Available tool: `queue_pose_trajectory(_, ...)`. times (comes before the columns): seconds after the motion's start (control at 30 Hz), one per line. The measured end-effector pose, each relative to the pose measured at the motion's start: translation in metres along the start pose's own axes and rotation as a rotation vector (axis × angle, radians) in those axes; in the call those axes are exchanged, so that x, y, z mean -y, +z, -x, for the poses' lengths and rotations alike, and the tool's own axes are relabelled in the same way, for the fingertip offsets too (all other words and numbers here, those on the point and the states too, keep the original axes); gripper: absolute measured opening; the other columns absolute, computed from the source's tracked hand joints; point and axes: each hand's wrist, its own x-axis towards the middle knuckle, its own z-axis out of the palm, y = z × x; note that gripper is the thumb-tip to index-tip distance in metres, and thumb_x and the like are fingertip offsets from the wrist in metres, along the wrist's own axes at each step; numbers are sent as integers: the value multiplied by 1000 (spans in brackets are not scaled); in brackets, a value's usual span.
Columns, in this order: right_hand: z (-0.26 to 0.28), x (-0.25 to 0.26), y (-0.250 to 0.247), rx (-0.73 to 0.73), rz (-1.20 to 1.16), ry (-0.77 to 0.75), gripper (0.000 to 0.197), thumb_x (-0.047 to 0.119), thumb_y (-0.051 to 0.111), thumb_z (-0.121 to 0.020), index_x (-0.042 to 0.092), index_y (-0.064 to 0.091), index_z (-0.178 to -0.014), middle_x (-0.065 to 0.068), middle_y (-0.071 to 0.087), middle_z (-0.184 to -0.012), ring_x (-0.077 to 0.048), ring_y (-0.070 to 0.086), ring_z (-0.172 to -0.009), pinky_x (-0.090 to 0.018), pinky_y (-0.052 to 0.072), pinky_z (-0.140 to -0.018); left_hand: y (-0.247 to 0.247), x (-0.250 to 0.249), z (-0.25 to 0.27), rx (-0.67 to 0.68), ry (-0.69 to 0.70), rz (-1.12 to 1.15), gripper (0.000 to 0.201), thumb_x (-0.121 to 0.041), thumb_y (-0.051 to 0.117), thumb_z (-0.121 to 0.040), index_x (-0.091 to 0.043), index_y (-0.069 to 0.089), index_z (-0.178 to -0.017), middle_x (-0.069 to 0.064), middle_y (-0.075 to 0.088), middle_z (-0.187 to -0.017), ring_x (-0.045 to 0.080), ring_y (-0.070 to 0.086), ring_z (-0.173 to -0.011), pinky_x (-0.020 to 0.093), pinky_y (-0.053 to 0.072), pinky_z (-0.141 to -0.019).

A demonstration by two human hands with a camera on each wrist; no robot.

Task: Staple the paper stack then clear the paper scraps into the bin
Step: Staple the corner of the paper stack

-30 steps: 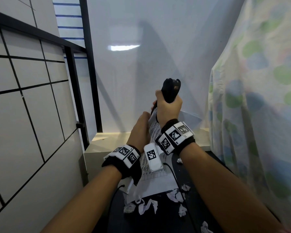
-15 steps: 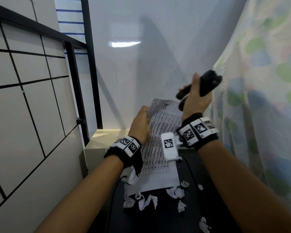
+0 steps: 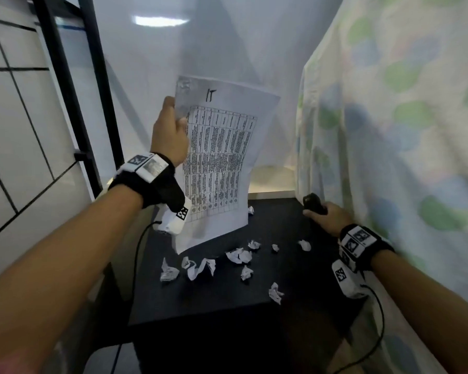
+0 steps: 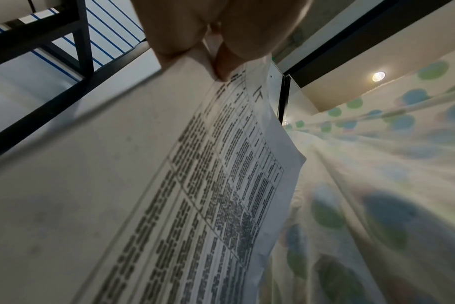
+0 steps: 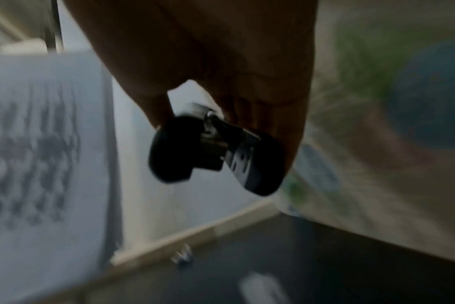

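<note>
a: standing under it all, a black tabletop (image 3: pixel 214 292), with a spotted curtain (image 3: pixel 403 130) hanging along its right edge.

b: held upright over the far left part of the tabletop, a paper stack (image 3: pixel 219 157), printed table facing out, pinched near its top left corner by the left hand (image 3: pixel 170 130).

a: curled round a black stapler (image 3: pixel 312 203) near the far right corner, the right hand (image 3: pixel 327 217).

b: scattered across the middle toward the near edge, crumpled paper scraps (image 3: pixel 200 267).
</note>
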Motion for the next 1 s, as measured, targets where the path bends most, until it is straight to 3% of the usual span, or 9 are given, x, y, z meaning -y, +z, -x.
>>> queue_pose_trajectory(0.1,7,-31,12,118,319,3,52,55,59,-81,11,57,-109,-12,64,-112,-27,61,-97,-31,48,-79,-6,-3,-5,-37,-28,17,35,3,34,-95,1,37,-130,7,54,-123,15,50,-102,18,39,-85)
queue_pose_trajectory(0.27,7,-63,25,224,504,14,63,58,57,-80,12,56,-124,-9,64,-121,-25,62,-108,-29,51,-89,-19,-4,-15,-102,-79,69,40,1,35,-95,-1,36,-135,-1,47,-114,11,44,-102,-3,34,-71)
queue_pose_trajectory(0.43,6,-54,24,178,584,41,74,68,50,-79,8,52,-124,-9,60,-123,-24,59,-110,-28,48,-88,-29,-6,-19,-92,-88,116,44,3,36,-93,-1,36,-137,14,49,-137,23,48,-125,20,36,-103)
queue_pose_trajectory(0.5,9,-29,18,49,503,-10,89,75,47,-74,9,41,-133,-12,53,-131,-29,55,-117,-38,47,-98,-31,-7,-18,-57,-64,138,43,6,37,-91,2,39,-134,15,51,-133,24,49,-122,25,38,-104)
queue_pose_trajectory(0.57,14,4,12,-10,297,-165,99,78,45,-71,14,26,-144,-14,43,-144,-31,47,-128,-45,41,-106,-33,-8,-15,-7,-59,146,42,8,37,-90,2,41,-132,12,53,-126,18,50,-113,15,41,-94)
queue_pose_trajectory(0.63,25,41,6,35,-11,-313,97,72,49,-74,19,16,-149,-11,37,-149,-28,42,-134,-42,36,-111,-34,-9,-11,31,-65,151,42,7,38,-89,2,41,-131,9,53,-123,15,48,-110,13,40,-91)
queue_pose_trajectory(0.8,51,98,11,245,-441,-400,88,58,50,-83,22,7,-150,-10,47,-142,-23,49,-126,-29,37,-97,-35,-7,-4,46,-146,228,45,2,42,-91,-4,41,-135,12,52,-136,21,49,-121,35,37,-111)
queue_pose_trajectory(0.87,62,100,18,304,-580,-393,76,41,52,-90,16,11,-149,-4,51,-134,-19,53,-115,-28,41,-91,-38,-4,-6,28,-193,270,44,-1,45,-90,-4,43,-134,13,54,-134,25,51,-123,42,39,-110)
queue_pose_trajectory(1.0,69,89,37,293,-868,-358,43,20,53,-93,5,44,-132,-16,56,-134,-24,61,-107,-36,52,-93,-44,3,-10,-22,-274,352,37,-3,51,-92,-1,48,-129,16,57,-130,29,55,-121,46,43,-106)
